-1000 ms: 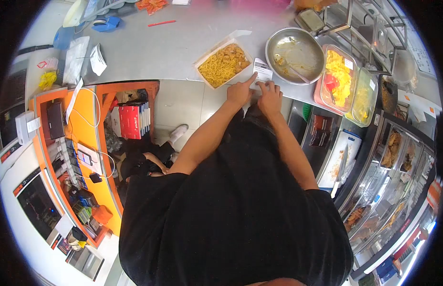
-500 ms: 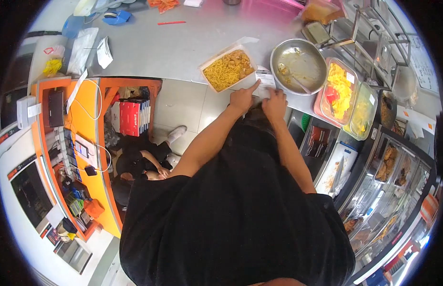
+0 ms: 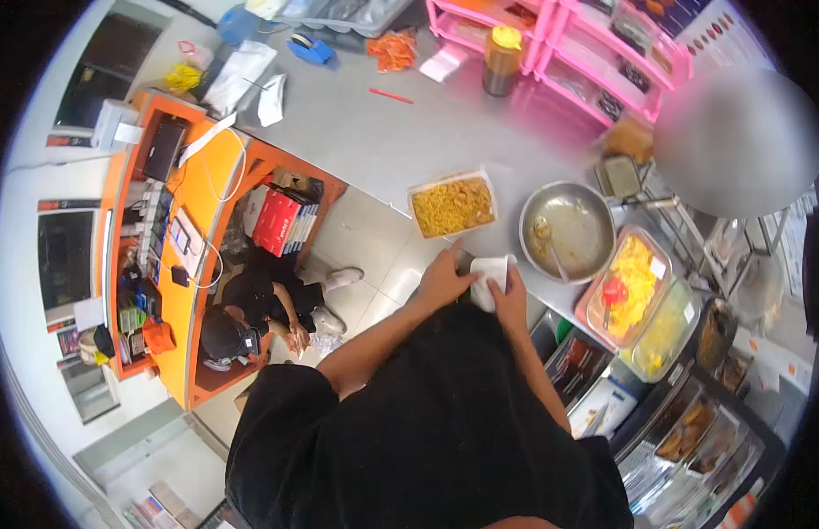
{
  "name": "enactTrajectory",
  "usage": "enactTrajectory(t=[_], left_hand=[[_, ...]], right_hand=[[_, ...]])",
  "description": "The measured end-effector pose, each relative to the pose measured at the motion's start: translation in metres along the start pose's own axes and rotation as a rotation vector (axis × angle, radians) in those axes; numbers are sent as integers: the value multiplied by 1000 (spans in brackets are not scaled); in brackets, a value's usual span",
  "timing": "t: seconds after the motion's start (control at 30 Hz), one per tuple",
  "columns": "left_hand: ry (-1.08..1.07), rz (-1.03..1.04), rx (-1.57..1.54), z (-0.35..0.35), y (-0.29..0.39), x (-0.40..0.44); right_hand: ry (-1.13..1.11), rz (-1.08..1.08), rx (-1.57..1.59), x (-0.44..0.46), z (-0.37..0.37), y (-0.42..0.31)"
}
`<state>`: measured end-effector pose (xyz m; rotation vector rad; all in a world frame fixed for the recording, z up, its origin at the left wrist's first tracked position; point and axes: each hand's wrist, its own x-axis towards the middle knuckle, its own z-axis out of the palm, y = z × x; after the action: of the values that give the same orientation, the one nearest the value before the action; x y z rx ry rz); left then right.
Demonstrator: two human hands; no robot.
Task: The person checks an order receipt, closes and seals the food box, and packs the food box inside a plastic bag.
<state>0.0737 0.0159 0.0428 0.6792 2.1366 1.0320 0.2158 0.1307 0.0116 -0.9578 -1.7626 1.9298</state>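
You are now lifting the white paper [image 3: 489, 268] beside the steel bowl [image 3: 568, 231], right hand's [image 3: 512, 301] fingers pinching it, left hand's [image 3: 439, 280] fingers staying partly open, thumb touching.

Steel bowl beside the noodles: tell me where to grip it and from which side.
Pinch the rim of the steel bowl on its left, coming in from above on the side of the noodle box. The bowl looks upright and its thin round rim is exposed there, with a gap before the box. The container of yellow food crowds the right, and the spoon lies toward the near rim.
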Motion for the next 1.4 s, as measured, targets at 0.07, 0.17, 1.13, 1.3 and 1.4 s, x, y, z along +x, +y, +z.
enactTrajectory(t=[0.07, 0.17, 1.13, 1.3, 1.4], left_hand=[[-183, -142, -441, -18, 18, -14], [-249, -204, -810, -39, 44, -23], [912, 99, -378, -642, -193, 288], [810, 282, -634, -690, -215, 343], [614, 16, -520, -669, -272, 358]], right_hand=[[-148, 79, 109, -9, -6, -43], [-332, 113, 139, 6, -4, -78], [-15, 21, -106, 246, 309, -239], [1, 122, -107, 258, 358, -230], [0, 146, -114, 257, 381, -228]])
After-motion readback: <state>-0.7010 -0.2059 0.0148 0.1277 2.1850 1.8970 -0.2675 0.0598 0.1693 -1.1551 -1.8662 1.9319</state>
